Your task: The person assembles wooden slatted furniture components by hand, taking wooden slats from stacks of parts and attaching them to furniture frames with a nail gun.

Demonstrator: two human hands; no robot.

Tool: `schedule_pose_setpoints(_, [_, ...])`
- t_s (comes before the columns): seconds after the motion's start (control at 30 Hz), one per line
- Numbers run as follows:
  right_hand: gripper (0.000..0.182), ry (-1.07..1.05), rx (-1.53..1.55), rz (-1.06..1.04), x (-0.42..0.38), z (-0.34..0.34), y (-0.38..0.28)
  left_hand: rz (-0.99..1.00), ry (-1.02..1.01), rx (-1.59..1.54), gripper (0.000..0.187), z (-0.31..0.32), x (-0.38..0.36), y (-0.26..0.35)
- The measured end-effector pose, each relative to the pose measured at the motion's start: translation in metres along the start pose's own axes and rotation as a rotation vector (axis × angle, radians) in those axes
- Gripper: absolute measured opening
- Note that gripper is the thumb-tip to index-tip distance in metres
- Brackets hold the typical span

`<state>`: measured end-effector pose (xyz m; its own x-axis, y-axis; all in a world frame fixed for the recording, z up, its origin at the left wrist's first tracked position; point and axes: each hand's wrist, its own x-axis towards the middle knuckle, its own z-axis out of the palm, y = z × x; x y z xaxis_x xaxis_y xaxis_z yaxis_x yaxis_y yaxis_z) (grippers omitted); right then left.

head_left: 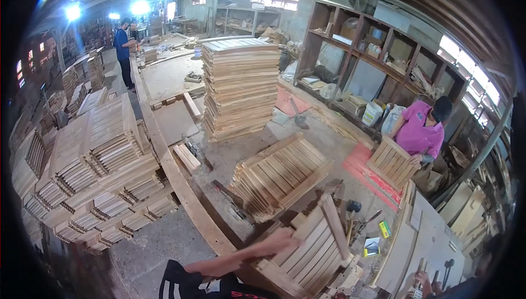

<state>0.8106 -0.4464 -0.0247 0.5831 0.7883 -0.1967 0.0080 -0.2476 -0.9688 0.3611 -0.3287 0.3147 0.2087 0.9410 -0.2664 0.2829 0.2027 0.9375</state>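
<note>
At the slatted panel (316,251), left hand (280,242) outstretched, slightly blurred

- Left arm (224,263), one: bare below a short dark sleeve (174,280) with pale stripes, entering at the lower edge of the view.
- Left forearm, same arm: extended across the front of the body, rising slightly towards the right of the view.
- Wrist (253,252): roughly in line with the forearm.
- Left hand (279,242): bare, foremost, blurred; grip unclear.
</note>
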Motion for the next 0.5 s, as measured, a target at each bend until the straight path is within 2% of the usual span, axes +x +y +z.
schedule_pose_setpoints(0.1, [0.047,-0.013,-0.038,0.059,-0.021,0.063,-0.031,0.271,0.147,-0.421,0.035,-0.079,-0.030,0.023])
schedule_pose_setpoints(0.2, [0.045,-0.106,-0.116,0.075,-0.046,0.144,-0.052,0.262,0.259,-0.636,0.033,-0.169,-0.051,0.049])
schedule_pose_setpoints(0.3, [0.043,-0.221,-0.190,0.085,-0.075,0.244,-0.067,0.469,0.416,-0.734,0.021,-0.265,-0.052,0.078])
schedule_pose_setpoints(0.37, [0.042,-0.296,-0.237,0.091,-0.094,0.312,-0.073,0.699,0.735,-0.649,0.018,-0.323,-0.040,0.104])
schedule_pose_setpoints(0.4, [0.041,-0.333,-0.256,0.092,-0.101,0.346,-0.076,0.874,0.763,-0.556,0.018,-0.365,-0.026,0.112])
schedule_pose_setpoints(0.47, [0.040,-0.391,-0.311,0.094,-0.120,0.403,-0.080,0.937,0.741,-0.586,0.017,-0.435,-0.007,0.138])
schedule_pose_setpoints(0.5, [0.039,-0.416,-0.334,0.090,-0.127,0.428,-0.085,0.840,0.690,-0.697,0.016,-0.465,-0.002,0.160])
